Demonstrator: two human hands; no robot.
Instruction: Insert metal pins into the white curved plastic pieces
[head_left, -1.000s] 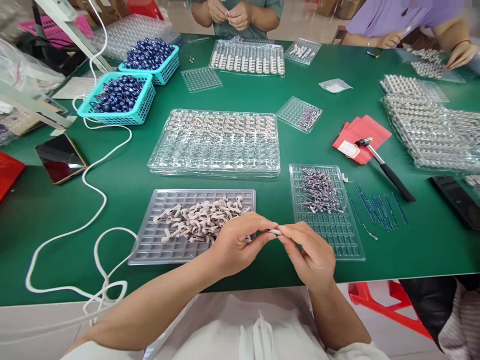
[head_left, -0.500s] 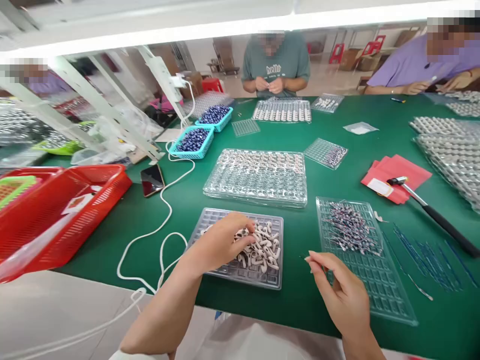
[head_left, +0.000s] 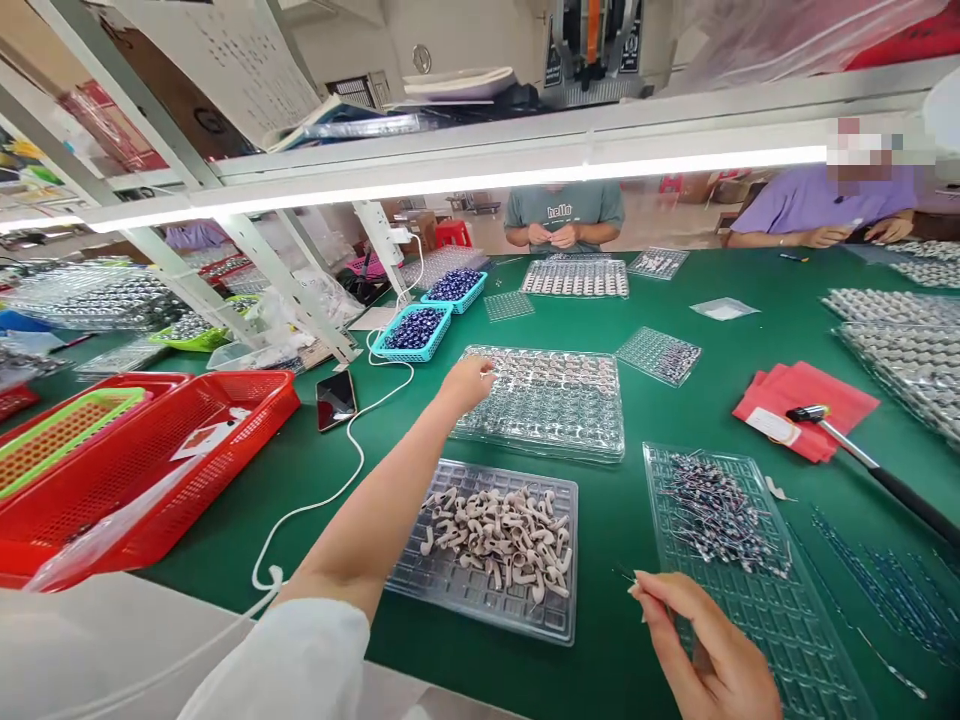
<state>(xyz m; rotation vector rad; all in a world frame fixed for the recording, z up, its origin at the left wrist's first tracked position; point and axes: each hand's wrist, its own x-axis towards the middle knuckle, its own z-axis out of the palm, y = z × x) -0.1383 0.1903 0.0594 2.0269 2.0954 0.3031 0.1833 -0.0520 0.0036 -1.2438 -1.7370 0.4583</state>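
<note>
My left hand reaches over the back-left part of a clear compartment tray, its fingers curled together; whatever it holds is hidden. Pale earphone-shaped shells lie heaped in the grey tray under my left forearm. Thumb and forefinger of my right hand pinch a tiny part with thin dark wires, just left of a long clear tray. That tray bears a pile of small wired parts.
Red baskets stand at the left, near a phone and white cable. Blue baskets sit farther back. A hammer rests over red packets at right. Two people work across the table.
My left hand has moved from the heap of shells forward to the clear tray behind. My right hand keeps its pinch. The view has tilted up, showing more of the shelf.
</note>
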